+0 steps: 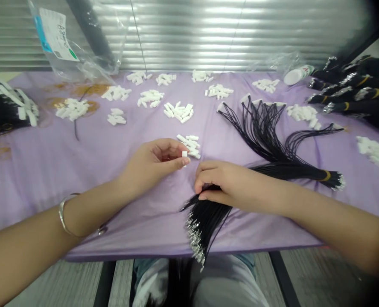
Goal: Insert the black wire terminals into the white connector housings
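Note:
Between the thumb and fingers of my left hand (160,160) is a small white connector housing (185,154). Just behind it lies a little pile of similar white housings (192,146). My right hand (220,183) is closed at the bundle of thin black wires (210,211), its thumb and index finger pinched over the strands. Silvery metal terminals (196,238) tip the near end of this bundle, at the table's front edge. Whether a single wire sits in the pinch is too small to make out.
Several heaps of white housings (178,111) dot the purple tablecloth (119,145). Black wires with housings on one end (263,123) fan out at the right. More bundles (362,85) lie far right, another (10,102) far left. A labelled plastic bag (77,42) stands at the back.

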{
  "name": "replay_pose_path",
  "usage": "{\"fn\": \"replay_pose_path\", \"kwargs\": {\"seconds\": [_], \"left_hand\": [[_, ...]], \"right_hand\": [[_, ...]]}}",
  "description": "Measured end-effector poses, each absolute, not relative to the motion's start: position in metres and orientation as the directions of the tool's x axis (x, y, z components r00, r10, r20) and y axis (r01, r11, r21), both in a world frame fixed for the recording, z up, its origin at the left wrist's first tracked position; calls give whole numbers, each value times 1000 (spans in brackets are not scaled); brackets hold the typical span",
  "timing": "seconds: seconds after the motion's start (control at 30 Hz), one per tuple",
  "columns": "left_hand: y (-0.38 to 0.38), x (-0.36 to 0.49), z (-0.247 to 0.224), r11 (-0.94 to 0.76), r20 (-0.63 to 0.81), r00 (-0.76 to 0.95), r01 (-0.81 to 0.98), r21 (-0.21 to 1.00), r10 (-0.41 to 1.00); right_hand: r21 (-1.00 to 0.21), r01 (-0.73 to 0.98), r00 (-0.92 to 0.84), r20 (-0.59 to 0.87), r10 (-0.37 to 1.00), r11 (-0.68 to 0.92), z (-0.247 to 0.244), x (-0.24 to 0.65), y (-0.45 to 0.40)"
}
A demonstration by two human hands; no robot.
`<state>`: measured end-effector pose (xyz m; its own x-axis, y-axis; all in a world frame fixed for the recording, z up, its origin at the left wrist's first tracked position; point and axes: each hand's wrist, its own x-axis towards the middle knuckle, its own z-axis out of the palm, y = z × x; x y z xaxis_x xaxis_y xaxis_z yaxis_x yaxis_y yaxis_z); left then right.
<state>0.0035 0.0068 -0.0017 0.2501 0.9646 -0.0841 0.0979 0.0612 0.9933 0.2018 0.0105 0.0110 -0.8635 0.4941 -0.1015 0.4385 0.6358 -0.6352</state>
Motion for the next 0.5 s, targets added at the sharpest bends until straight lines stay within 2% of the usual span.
{"fn": "replay_pose_path", "kwargs": {"seconds": [0.13,0.2,0.27,0.37,0.5], "left_hand": [[7,2,-3,37,-60,260,93,995,964],[7,2,-3,37,-63,264,102,994,962],[7,2,-3,51,-76,274,96,994,959],[7,1,-4,74,-81,295,36,997,952],[7,0,-7,103,-79,312,-62,993,947]], "right_hand": [[-560,462,-862,-102,497,688,11,201,6],[-568,466,-849,-72,523,678,10,201,4],[-622,472,-815,-38,578,624,9,202,5],[-746,484,-715,-34,698,459,6,202,8],[-884,366,-583,26,812,291,-1,201,12]]}}
